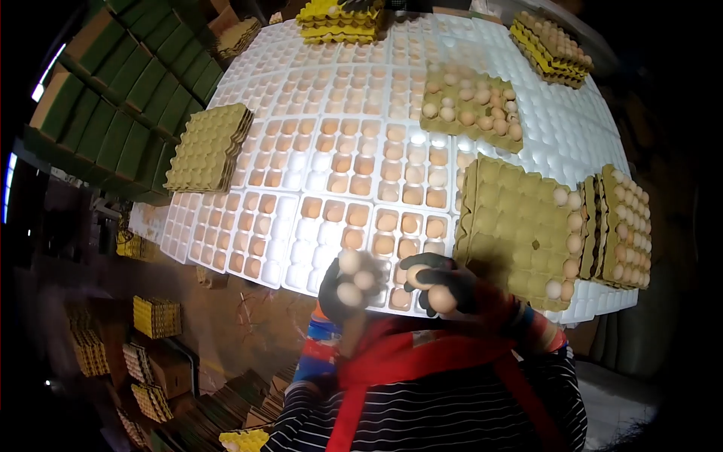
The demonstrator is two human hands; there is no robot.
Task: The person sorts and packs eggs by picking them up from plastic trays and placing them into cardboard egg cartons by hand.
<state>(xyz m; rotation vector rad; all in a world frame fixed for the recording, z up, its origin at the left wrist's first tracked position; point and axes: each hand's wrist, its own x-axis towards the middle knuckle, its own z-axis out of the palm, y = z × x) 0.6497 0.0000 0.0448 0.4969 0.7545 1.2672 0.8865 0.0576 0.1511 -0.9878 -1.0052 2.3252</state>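
My left hand (330, 290), in a dark glove, is closed around several pale eggs (350, 294) over the front edge of the table. Close by on the right, my right hand (463, 285), also gloved, grips brownish eggs (442, 300). Beneath and between the hands lies a white plastic egg tray (374, 248) with eggs in many of its pockets; my hands cover part of it. Just left of it, another white tray (307, 256) has eggs along its far and right pockets and bare pockets elsewhere. A large pulp egg flat (512, 226), right of my right hand, has eggs mainly along its right side.
A half-filled pulp flat (433, 129) rests farther back on the trays. Stacked flats stand at left (207, 151), far middle (339, 30), far right (553, 53) and near right (633, 226). Green-sided cartons (98, 128) are piled beyond the left edge. Yellow flats (157, 316) stand on the floor.
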